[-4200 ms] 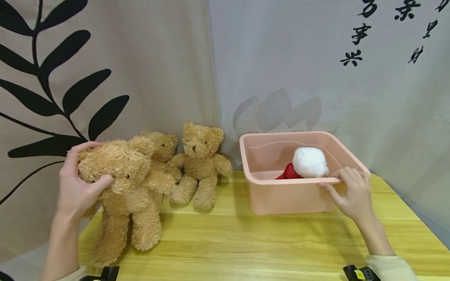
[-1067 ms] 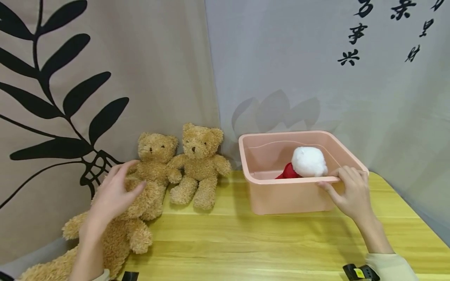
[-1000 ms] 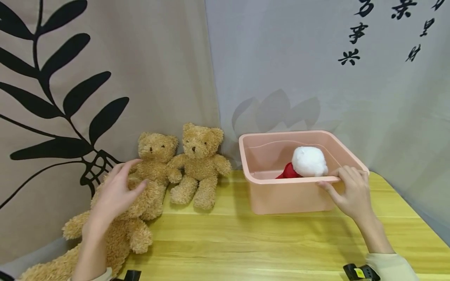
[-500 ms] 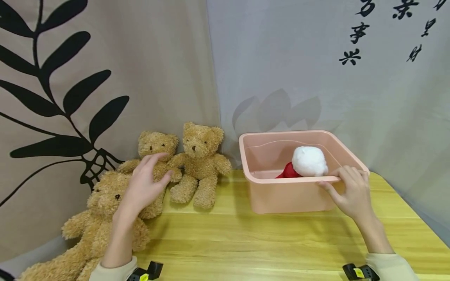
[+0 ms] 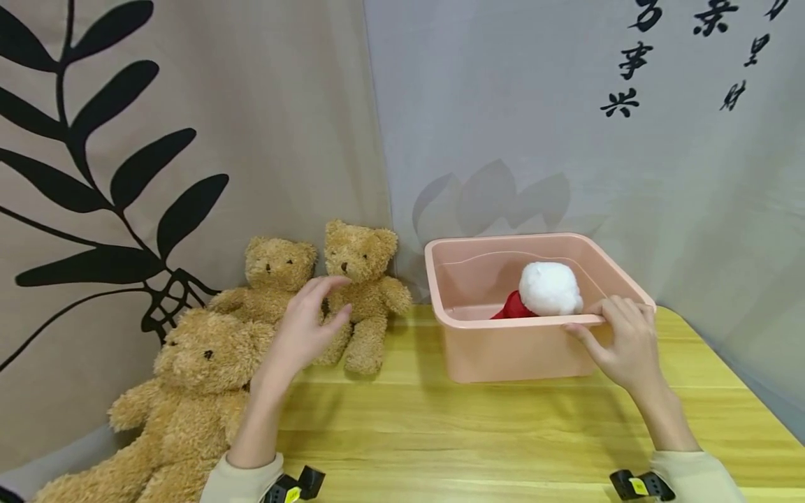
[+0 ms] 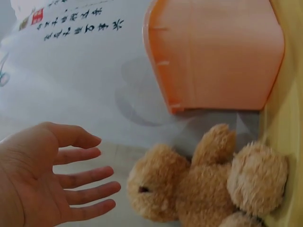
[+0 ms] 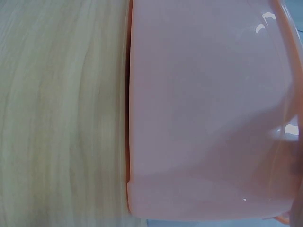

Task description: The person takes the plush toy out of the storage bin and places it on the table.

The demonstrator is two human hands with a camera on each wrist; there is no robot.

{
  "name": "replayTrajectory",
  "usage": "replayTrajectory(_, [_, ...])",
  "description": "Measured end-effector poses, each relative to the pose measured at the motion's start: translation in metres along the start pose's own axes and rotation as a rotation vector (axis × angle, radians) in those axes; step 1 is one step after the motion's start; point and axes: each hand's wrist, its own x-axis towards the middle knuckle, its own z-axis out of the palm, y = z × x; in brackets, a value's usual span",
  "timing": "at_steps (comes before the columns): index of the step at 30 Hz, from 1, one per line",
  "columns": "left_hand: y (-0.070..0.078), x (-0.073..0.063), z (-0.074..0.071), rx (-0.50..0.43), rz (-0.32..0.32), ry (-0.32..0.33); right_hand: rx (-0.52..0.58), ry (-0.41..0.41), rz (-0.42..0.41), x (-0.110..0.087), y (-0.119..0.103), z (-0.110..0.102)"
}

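In the head view my left hand (image 5: 303, 332) hovers in front of two small teddy bears, its fingers loosely spread and holding nothing. One small teddy bear (image 5: 367, 262) sits upright near the back curtain; the other bear (image 5: 279, 269) leans at its left, partly covered by my hand. A larger teddy bear (image 5: 195, 391) reclines at the front left, by my forearm. At the right, my right hand (image 5: 622, 342) grips the front rim of a pink plastic bin (image 5: 516, 353). Inside the bin lies a plush toy (image 5: 550, 288) with a white fluffy part and a red part.
The wooden table (image 5: 440, 440) runs across the front. Behind it hang a beige curtain (image 5: 283, 105) with a black leaf print and a grey-white curtain (image 5: 503, 91) with dark characters. A grey surface (image 5: 69, 450) shows beyond the table's left edge.
The larger bear, earlier held upright in my left hand, now reclines at the left, let go. My left hand has since moved right toward the upright small bear. My right hand stays on the bin.
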Motion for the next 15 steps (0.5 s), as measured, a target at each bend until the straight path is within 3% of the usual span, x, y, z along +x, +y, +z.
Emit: replayTrajectory(15, [0.031, 0.012, 0.037, -0.093, 0.103, 0.013, 0.003, -0.006, 0.01, 0.0, 0.0, 0.0])
